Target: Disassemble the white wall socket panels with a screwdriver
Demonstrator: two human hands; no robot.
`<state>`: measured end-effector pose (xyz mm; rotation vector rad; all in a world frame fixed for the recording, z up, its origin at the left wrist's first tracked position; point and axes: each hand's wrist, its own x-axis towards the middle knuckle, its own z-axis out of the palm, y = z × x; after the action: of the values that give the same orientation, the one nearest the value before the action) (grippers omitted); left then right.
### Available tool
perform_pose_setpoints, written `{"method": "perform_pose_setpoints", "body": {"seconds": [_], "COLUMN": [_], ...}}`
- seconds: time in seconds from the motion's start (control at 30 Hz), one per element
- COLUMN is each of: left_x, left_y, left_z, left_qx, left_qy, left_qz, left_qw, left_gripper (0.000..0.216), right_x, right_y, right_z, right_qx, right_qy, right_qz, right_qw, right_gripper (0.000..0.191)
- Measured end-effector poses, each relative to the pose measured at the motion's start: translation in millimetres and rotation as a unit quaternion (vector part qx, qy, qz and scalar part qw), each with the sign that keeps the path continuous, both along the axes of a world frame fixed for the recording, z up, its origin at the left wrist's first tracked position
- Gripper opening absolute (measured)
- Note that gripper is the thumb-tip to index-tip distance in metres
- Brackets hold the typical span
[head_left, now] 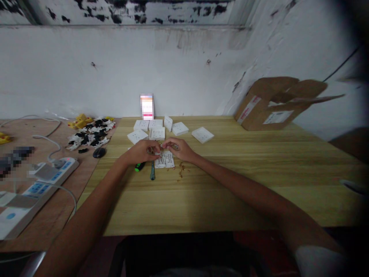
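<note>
My left hand [143, 151] is closed in a pinch over the left part of an opened white socket panel [165, 161], whose ribbed inside faces up. From the other side my right hand [179, 149] also pinches, its fingertips close to those of the left. Whatever small piece lies between the fingertips is too small to make out. A screwdriver with a blue-green handle [152, 172] lies just below my left hand. Beside it is a black and green handle [140, 166], partly hidden by that hand. Small brass-coloured pieces [181, 169] are scattered right of the panel.
Several white socket plates [203, 134] lie behind my hands. A lit phone [147, 107] leans on the wall. At the right back stands an open cardboard box [268, 104]. On the left are a power strip [43, 188] with cables, a black mouse [99, 152] and black-and-white pieces [92, 132].
</note>
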<state>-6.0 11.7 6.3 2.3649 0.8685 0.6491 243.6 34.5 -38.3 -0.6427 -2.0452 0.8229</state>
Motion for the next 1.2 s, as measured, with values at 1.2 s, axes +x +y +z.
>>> {"method": "perform_pose_setpoints", "body": {"seconds": [1.2], "left_x": [14], "left_y": [-5], "left_z": [-1.8], "left_qx": [0.061], "left_qy": [0.059], "left_qz": [-0.024], "left_qw": [0.996], "left_gripper": [0.018], "right_x": [0], "right_y": [5], "right_z": [-12.1], "right_qx": [0.03], "right_qy": [-0.071], "right_qz": [-0.007], "right_qw": [0.997], "right_gripper": [0.036]}}
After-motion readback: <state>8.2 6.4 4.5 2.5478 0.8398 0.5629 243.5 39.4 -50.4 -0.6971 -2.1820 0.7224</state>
